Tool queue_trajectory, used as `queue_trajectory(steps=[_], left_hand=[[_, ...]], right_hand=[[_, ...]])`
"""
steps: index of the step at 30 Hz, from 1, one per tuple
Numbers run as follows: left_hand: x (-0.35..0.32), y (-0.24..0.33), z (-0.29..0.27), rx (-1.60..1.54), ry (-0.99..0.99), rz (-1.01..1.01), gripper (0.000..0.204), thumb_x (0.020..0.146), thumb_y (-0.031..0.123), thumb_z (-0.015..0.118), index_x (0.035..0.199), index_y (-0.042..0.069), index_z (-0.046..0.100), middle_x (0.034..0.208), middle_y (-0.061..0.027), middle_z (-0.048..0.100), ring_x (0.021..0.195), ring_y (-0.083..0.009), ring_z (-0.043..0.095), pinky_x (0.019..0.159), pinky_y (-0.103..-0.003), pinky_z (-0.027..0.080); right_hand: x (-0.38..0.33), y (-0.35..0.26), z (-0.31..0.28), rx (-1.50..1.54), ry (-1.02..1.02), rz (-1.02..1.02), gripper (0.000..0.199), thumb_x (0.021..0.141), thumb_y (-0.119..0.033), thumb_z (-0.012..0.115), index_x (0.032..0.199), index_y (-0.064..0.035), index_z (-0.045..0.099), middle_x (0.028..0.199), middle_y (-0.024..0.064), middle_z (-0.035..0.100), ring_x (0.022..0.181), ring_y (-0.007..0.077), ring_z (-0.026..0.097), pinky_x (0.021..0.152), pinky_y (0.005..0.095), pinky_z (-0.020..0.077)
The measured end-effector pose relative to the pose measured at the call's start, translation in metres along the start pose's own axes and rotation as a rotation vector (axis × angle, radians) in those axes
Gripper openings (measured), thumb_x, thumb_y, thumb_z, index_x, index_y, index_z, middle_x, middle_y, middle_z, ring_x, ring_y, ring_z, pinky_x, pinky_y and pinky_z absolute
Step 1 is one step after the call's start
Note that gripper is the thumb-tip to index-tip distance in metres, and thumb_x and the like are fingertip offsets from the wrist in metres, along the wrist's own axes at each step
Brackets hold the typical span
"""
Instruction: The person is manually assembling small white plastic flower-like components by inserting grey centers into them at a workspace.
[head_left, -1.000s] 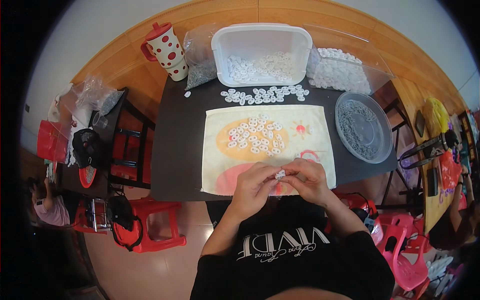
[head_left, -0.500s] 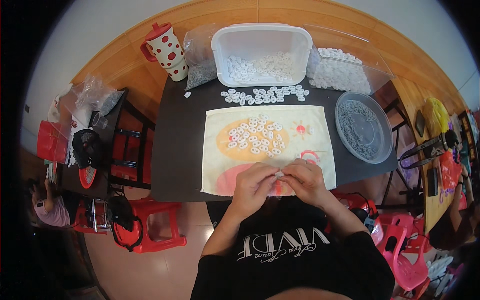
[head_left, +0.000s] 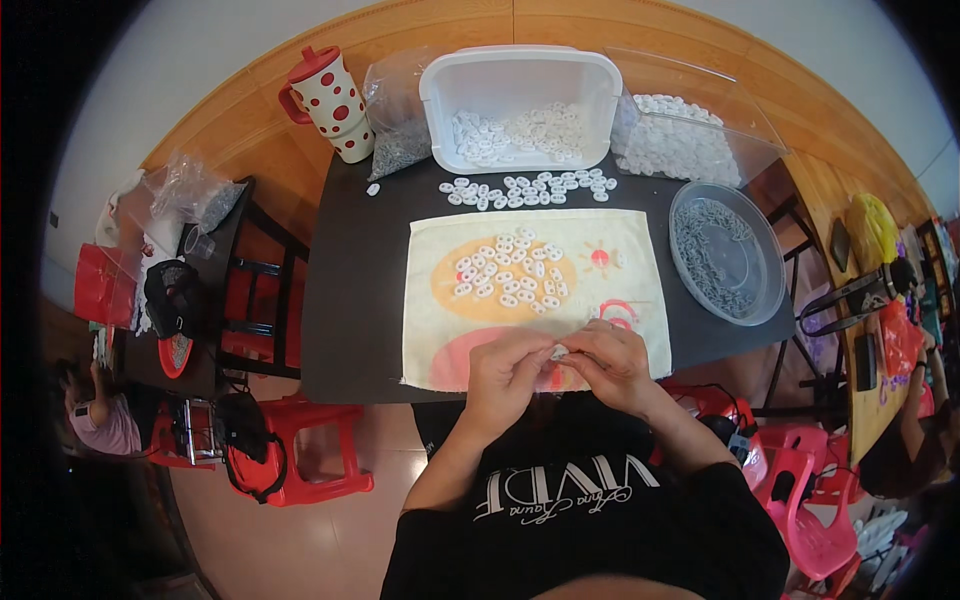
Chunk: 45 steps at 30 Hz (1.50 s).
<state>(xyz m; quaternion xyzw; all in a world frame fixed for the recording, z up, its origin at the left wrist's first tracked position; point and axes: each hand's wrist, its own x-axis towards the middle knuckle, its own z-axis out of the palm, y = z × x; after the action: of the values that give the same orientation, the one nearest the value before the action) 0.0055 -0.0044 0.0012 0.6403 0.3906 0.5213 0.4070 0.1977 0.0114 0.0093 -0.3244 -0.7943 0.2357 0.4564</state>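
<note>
Over the near edge of a cream patterned cloth (head_left: 425, 300), my left hand (head_left: 505, 372) and my right hand (head_left: 610, 362) meet, fingertips pinched together. Between them is a small white oval plastic piece (head_left: 559, 352), mostly covered by the fingers. Both hands are closed on it. Beyond them, several white oval pieces with two dark holes (head_left: 505, 268) lie scattered on the cloth. More of the same kind form a loose row (head_left: 530, 190) on the dark table, past the cloth's far edge.
Behind the row stands a white tub (head_left: 520, 65) with white pieces inside. A clear box (head_left: 680, 140) of white pieces is beside it. At right sits a round clear tub (head_left: 728, 255) of small grey metal parts. A spotted tumbler (head_left: 333, 105) and a plastic bag of grey parts (head_left: 400, 140) stand far left.
My hands stay in nearly the same place, and the fingertips have shifted slightly around the white piece. The pieces on the cloth and table have not moved.
</note>
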Motion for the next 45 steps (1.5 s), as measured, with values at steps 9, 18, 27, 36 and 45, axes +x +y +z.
queue_trajectory(steps=[9,18,27,36,45], left_hand=[[0.005,0.003,0.001,0.198,-0.037,0.068,0.014,0.085,-0.011,0.062,0.096,-0.004,0.067,0.088,-0.015,0.068,0.078,-0.0259,0.067,0.069,-0.031,0.051],[0.007,0.001,0.007,0.504,-0.076,0.185,0.026,0.073,-0.007,0.06,0.097,0.001,0.061,0.088,-0.0155,0.056,0.085,-0.0364,0.059,0.069,-0.045,0.049],[0.01,0.004,0.009,0.643,-0.173,0.173,0.019,0.073,-0.003,0.061,0.091,0.0,0.057,0.09,-0.0164,0.053,0.088,-0.0363,0.057,0.071,-0.045,0.05],[0.014,0.013,0.012,0.701,-0.191,0.182,0.016,0.074,-0.005,0.058,0.089,-0.001,0.056,0.088,-0.0177,0.054,0.086,-0.0378,0.057,0.071,-0.045,0.049],[0.014,0.012,0.008,0.522,-0.132,0.224,0.011,0.079,-0.006,0.062,0.089,-0.003,0.062,0.083,-0.0184,0.058,0.076,-0.0386,0.059,0.065,-0.043,0.048]], right_hand=[[0.0,0.002,0.006,-0.087,0.019,0.015,0.02,0.074,0.004,0.076,0.092,-0.0002,0.067,0.08,0.013,0.066,0.07,0.0291,0.063,0.06,0.0365,0.0479],[0.001,0.0,0.005,-0.293,-0.045,0.054,0.017,0.073,0.0,0.074,0.089,-0.0026,0.068,0.084,0.0111,0.061,0.077,0.0324,0.061,0.064,0.0405,0.0484],[0.003,-0.003,-0.007,-0.223,-0.11,0.101,0.019,0.076,-0.001,0.071,0.094,-0.003,0.067,0.086,0.0124,0.059,0.078,0.034,0.06,0.065,0.0416,0.0481],[0.006,0.005,-0.003,0.095,-0.055,0.259,0.008,0.082,0.001,0.066,0.09,-0.0005,0.065,0.08,0.0138,0.06,0.075,0.0337,0.06,0.063,0.0391,0.046],[-0.002,0.012,0.001,-0.042,-0.063,0.175,0.007,0.08,-0.001,0.066,0.087,-0.0029,0.065,0.081,0.0139,0.06,0.076,0.0354,0.06,0.064,0.0426,0.0463]])
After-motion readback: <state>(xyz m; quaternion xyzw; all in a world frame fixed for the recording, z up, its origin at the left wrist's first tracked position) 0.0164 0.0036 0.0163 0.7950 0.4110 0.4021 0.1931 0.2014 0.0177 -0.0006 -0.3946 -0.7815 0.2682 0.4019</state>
